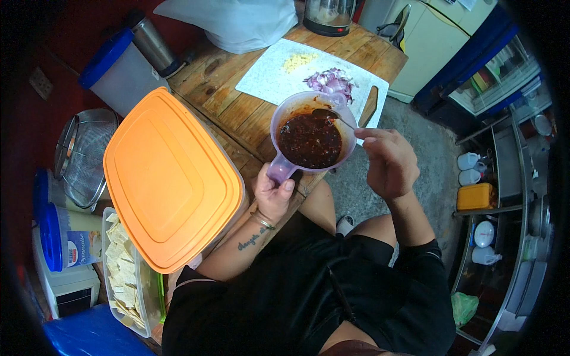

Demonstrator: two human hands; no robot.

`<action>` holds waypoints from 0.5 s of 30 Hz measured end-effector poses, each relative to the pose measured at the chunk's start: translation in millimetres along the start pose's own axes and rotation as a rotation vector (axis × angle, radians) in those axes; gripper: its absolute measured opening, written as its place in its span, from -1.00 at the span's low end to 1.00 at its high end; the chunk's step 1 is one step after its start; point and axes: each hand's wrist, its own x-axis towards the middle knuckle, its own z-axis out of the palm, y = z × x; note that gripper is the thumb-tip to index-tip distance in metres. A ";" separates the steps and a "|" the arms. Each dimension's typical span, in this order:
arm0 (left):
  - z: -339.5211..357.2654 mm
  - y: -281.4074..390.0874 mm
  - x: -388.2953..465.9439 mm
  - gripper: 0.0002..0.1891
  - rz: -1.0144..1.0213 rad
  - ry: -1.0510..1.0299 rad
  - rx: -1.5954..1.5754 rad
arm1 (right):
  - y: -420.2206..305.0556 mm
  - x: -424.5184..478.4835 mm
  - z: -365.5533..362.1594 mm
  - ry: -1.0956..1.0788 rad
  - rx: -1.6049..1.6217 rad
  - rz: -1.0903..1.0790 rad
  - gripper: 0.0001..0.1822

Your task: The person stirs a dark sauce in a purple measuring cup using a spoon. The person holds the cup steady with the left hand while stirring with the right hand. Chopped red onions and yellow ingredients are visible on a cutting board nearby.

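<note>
My left hand (272, 196) grips the handle of a translucent purple plastic measuring jug (281, 168), held up over the table's front edge. Inside the jug is a dark red-brown sauce (311, 141) with visible flecks, and smears of it coat the inner wall. A metal spoon (342, 119) has its sauce-coated bowl at the far side of the jug. The spoon's handle end is pinched in the fingers of my right hand (389, 162). Behind the jug lies a white speckled cutting board (262, 80), bearing chopped purple onion (329, 82) and minced pale garlic or ginger (299, 62).
An orange-lidded container (173, 182) stands close by my left forearm. Left of it are a tub of cut pale pieces (122, 276), a mesh strainer (84, 155) and a mayonnaise tub (73, 238). An electric kettle (329, 18) and a white plastic bag (249, 22) stand at the back.
</note>
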 end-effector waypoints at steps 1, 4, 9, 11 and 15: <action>-0.4 -1.5 -0.3 -0.67 -0.001 -0.004 -0.002 | -1.1 -1.6 1.0 0.016 0.014 -0.005 -0.73; -0.4 -2.0 -1.0 -0.67 -0.009 -0.016 0.017 | -3.6 -10.6 7.3 0.064 0.050 0.000 -0.71; -4.7 -0.4 -2.0 -0.70 -0.011 -0.031 0.045 | -16.9 -25.6 14.9 0.201 0.126 0.075 -0.68; -5.4 5.2 -4.3 -0.75 -0.111 -0.076 0.011 | -23.3 -29.8 13.9 0.163 0.171 0.121 -0.69; -4.3 13.6 -2.2 -0.83 -0.178 -0.189 -0.040 | -22.4 -28.1 9.2 0.090 0.295 0.248 -0.74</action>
